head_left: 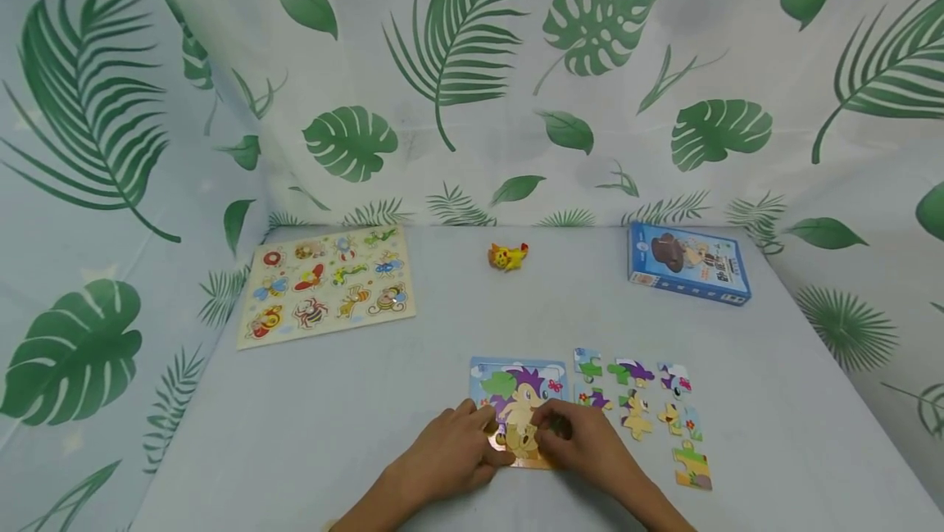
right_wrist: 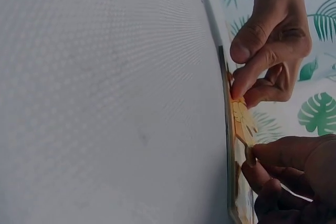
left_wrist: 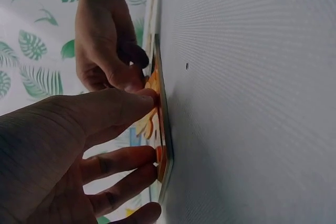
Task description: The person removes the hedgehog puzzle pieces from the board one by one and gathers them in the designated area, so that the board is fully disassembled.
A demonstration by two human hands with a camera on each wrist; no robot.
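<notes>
A square picture puzzle board, showing a purple-haired cartoon hedgehog, lies on the table in front of me. At its left side, my left hand rests its fingertips and thumb on the board's surface. My right hand pinches the edge of a yellowish puzzle piece between thumb and fingers over the lower part of the board. In the right wrist view, this piece tilts up from the board, with a left fingertip at its far end. Fingers hide part of the board's lower picture.
Several loose puzzle pieces lie to the right of the board. An insect puzzle board is at the back left, a small yellow toy figure at the back middle, and a blue box at the back right.
</notes>
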